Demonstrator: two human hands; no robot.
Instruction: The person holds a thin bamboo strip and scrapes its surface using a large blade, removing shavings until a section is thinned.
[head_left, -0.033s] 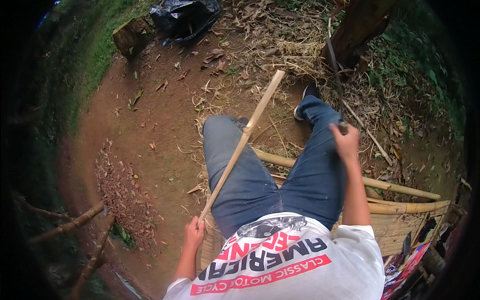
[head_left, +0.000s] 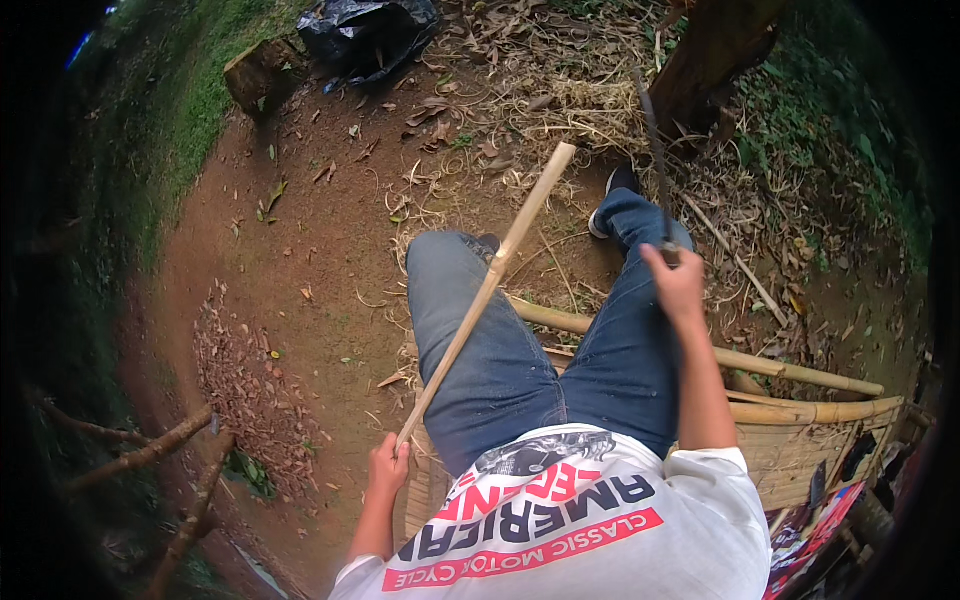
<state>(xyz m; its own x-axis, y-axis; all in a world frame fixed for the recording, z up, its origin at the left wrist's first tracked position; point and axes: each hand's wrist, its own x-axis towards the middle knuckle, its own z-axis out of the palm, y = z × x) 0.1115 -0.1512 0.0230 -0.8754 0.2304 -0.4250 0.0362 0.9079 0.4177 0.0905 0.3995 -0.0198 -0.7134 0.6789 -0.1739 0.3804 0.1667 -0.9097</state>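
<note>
My left hand [head_left: 388, 464] is closed round the lower end of a split bamboo strip [head_left: 470, 318]. The strip slants up and away across my left thigh, with a node about midway and its wider end out past the knee. In my right hand [head_left: 678, 285], above my right thigh, is the handle of a machete. Its long dark blade [head_left: 657, 160] points away from me, past my right foot and beside a tree trunk. Blade and bamboo are apart.
I sit on a woven bamboo bench [head_left: 780, 455] with bamboo poles [head_left: 800, 372] along its front. Dry shavings [head_left: 590, 110] lie by the tree trunk [head_left: 715, 60]. A stump [head_left: 262, 78] and a black plastic bag [head_left: 370, 40] stand far off. Branches [head_left: 150, 450] jut in at left.
My right hand has moved a little to the left with the machete, and the blade has shifted left too. The left hand and the bamboo strip have barely moved.
</note>
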